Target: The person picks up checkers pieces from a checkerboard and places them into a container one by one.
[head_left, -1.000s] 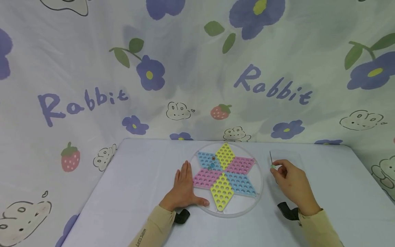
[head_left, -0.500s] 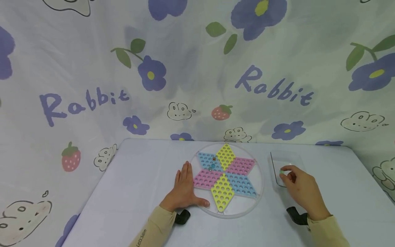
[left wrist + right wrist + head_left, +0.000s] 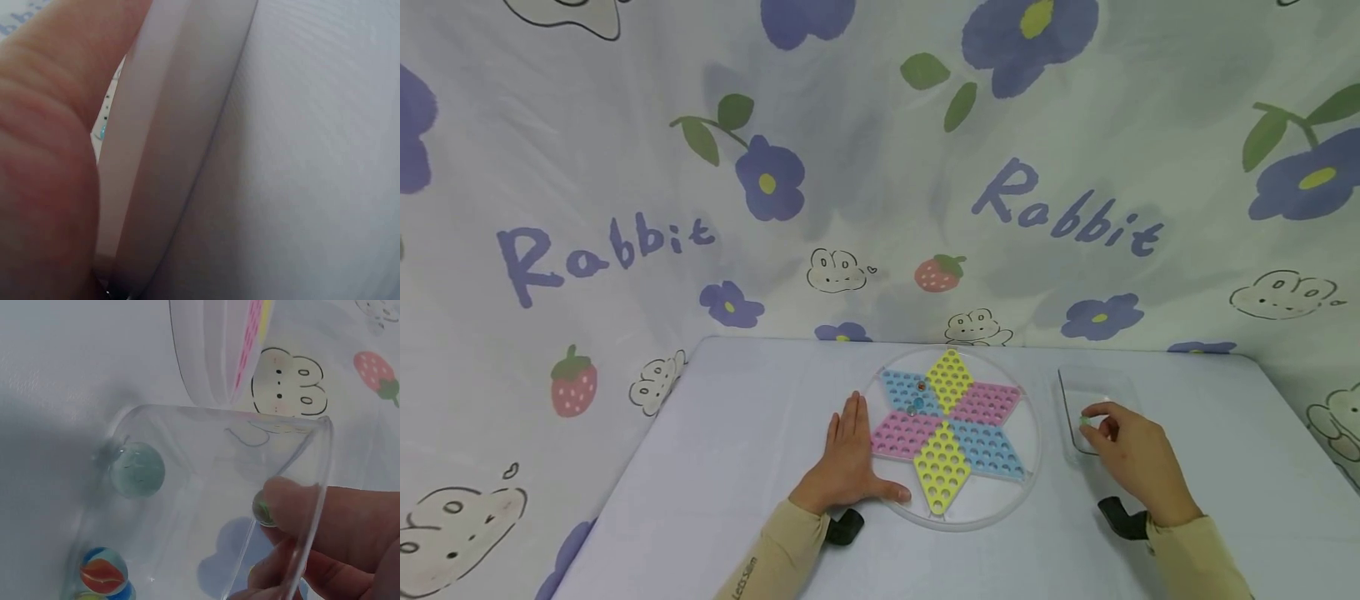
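Thumb and finger of the right hand [image 3: 1137, 460] pinch a greenish marble [image 3: 260, 510] at the clear box [image 3: 1102, 385]; other marbles [image 3: 137, 470] lie in it near the grip. Left of the grip is the star board [image 3: 942, 463], its rim touched by the left hand [image 3: 844, 465].

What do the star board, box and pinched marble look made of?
Star board: probably molded plastic, fairly matte; even, solid colors and regular holes.
Box: likely rigid plastic, clear, glossy; see-through walls, light-catching rim, though glass is possible.
Pinched marble: likely smooth glass; see-through, with green inside.
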`<state>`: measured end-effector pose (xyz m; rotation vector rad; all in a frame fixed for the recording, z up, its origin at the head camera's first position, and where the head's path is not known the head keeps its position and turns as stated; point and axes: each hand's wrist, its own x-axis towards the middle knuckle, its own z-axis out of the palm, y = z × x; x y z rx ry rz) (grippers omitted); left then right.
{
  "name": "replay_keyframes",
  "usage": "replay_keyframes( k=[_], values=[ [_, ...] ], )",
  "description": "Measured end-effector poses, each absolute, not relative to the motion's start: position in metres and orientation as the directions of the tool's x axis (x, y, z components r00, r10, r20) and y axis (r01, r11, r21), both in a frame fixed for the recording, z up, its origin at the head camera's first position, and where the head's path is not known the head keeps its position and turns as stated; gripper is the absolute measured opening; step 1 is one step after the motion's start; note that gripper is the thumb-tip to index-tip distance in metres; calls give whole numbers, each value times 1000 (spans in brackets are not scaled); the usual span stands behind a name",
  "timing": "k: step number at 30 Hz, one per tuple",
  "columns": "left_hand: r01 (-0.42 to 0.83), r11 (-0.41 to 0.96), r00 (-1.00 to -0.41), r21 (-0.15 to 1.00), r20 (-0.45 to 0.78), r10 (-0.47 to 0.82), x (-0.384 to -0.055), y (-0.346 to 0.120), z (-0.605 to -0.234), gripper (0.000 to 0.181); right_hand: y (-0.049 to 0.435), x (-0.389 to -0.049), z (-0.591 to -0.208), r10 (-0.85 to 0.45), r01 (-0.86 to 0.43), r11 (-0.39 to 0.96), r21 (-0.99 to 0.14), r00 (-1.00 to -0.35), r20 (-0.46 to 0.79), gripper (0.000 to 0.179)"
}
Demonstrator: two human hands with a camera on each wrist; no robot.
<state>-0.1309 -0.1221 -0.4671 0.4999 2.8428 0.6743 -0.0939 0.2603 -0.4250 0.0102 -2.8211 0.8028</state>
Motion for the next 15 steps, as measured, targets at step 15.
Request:
replay_keyframes(
  k=[15],
  values=[
    [290,838,-927,462,-83,367,-131,-122,-467,151,256,-95,-424,63,-97,850,-518,-957,282,21]
  ],
)
